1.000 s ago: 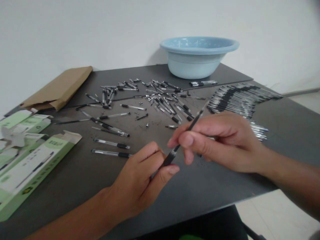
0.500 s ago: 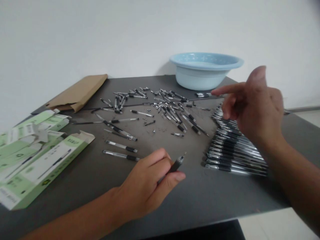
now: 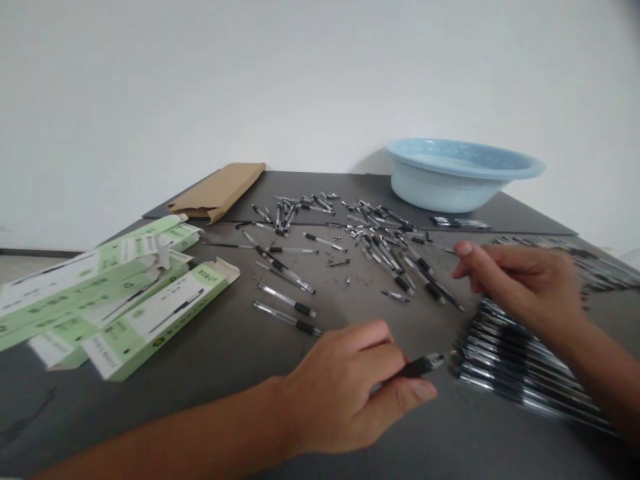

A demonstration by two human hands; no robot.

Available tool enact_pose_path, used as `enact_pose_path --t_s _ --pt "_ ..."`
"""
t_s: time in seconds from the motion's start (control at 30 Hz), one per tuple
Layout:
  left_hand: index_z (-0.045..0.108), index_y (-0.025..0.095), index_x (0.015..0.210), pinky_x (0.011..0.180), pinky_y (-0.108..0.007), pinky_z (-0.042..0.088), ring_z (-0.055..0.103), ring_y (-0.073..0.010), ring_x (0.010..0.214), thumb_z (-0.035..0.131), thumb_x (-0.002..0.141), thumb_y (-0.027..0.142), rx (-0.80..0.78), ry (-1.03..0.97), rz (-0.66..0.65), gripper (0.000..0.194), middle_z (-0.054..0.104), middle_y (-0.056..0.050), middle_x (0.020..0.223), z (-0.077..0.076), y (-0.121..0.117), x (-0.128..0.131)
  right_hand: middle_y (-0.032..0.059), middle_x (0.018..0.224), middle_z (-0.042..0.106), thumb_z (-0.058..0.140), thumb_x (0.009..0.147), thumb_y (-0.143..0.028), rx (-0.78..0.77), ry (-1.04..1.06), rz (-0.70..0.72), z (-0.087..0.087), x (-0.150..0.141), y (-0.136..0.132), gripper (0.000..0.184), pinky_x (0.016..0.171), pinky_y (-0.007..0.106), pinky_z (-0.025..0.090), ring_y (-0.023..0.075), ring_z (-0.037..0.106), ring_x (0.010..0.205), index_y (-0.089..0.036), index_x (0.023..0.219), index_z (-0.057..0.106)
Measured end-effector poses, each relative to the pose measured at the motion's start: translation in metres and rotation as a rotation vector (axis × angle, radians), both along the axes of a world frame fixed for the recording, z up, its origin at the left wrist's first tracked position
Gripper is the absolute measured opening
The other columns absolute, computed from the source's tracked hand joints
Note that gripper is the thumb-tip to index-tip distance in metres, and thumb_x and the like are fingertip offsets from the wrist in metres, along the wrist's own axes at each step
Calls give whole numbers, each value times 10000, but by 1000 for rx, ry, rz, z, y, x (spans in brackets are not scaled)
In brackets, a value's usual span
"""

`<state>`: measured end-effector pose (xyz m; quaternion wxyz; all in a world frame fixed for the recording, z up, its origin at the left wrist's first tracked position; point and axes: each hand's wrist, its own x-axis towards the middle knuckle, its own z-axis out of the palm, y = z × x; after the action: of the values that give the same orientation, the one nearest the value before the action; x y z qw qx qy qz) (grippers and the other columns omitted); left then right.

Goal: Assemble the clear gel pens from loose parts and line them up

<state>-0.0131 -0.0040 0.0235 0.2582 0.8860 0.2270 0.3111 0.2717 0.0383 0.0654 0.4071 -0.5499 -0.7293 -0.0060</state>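
Observation:
My left hand (image 3: 350,390) is closed around a pen (image 3: 423,365) with a black grip. Its front end sticks out to the right past my thumb, and the rear of the barrel is hidden in my fist. Above the near end of a row of pens (image 3: 510,353) is my right hand (image 3: 520,280), thumb and fingers drawn together. Whatever lies between those fingertips, if anything, is too small to make out. Loose pens and pen parts (image 3: 385,253) lie scattered beyond both hands. Two pens (image 3: 287,317) rest just past my left hand.
Green and white pen boxes (image 3: 170,310) lie stacked at the left. Behind them is a brown paper envelope (image 3: 220,190). A light blue basin (image 3: 450,183) stands at the back right, with a few pens (image 3: 460,223) before it. The grey table (image 3: 240,427) meets a white wall.
My right hand has left the dark, thin refill it held at the left hand's pen, opened, then swung down with fingers closing. My left hand keeps the pen. The view has turned left.

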Motion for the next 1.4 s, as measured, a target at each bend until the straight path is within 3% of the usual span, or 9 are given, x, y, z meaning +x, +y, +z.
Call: enact_pose_path --t_s 0.27,0.4,0.47,0.57,0.67,0.83,0.97,1.17,1.4 --pt "519 200 790 578 -277 370 567 -129 651 462 1117 476 48 10 16 431 568 25 734 3 1 -1 -37 558 672 645 992 -429 -126 -153 299 -14 -26 -3 365 426 237 459 129 635 443 -271 680 754" --pt "479 217 792 534 -273 333 614 -143 620 470 1114 475 11 9 48 413 596 33 679 4 4 -3 -40 848 817 682 956 -477 -123 -218 233 -10 -17 -3 156 521 244 580 184 776 700 -381 926 801" --pt "501 216 821 528 -270 340 656 -157 632 444 1122 471 10 23 58 399 632 24 685 5 5 -4 -52 1021 838 683 942 -526 -85 -266 161 -2 -13 -1 182 592 270 625 211 803 854 -442 1063 791" --pt "537 207 887 536 -280 374 705 -184 655 387 1138 466 31 49 87 391 686 3 722 6 5 -6 -33 1085 836 665 952 -536 -49 -357 140 15 -22 8 245 615 312 620 221 791 836 -425 1132 789" --pt "544 206 924 539 -291 393 722 -199 660 350 1144 475 50 57 100 397 706 -7 745 7 6 -6 -2 1017 842 678 962 -428 -102 -458 232 30 -50 28 227 635 307 595 204 773 773 -344 1122 816" --pt "534 206 906 512 -291 367 715 -199 627 330 1145 489 75 53 106 423 685 -1 713 6 5 -5 27 1082 839 611 1010 -350 -246 -716 448 39 -106 76 258 798 325 573 227 779 929 -287 1141 824" --pt "528 209 867 482 -276 340 686 -183 602 379 1132 499 66 13 112 420 646 15 668 5 5 -4 34 1041 845 641 987 -330 -344 -845 433 32 -138 105 249 785 331 556 248 783 911 -296 1142 833" --pt "561 196 861 453 -255 359 688 -164 598 385 1121 548 72 -95 141 472 655 14 663 2 5 -2 58 1049 845 665 969 -359 -355 -909 472 21 -166 131 289 761 332 547 267 784 913 -291 1198 826" --pt "631 183 916 548 -254 536 771 -210 729 541 1081 503 -78 -16 71 371 748 -25 746 23 4 -9 62 1048 847 660 958 -364 -305 -855 515 26 -205 172 291 751 340 536 260 775 874 -283 1170 842"
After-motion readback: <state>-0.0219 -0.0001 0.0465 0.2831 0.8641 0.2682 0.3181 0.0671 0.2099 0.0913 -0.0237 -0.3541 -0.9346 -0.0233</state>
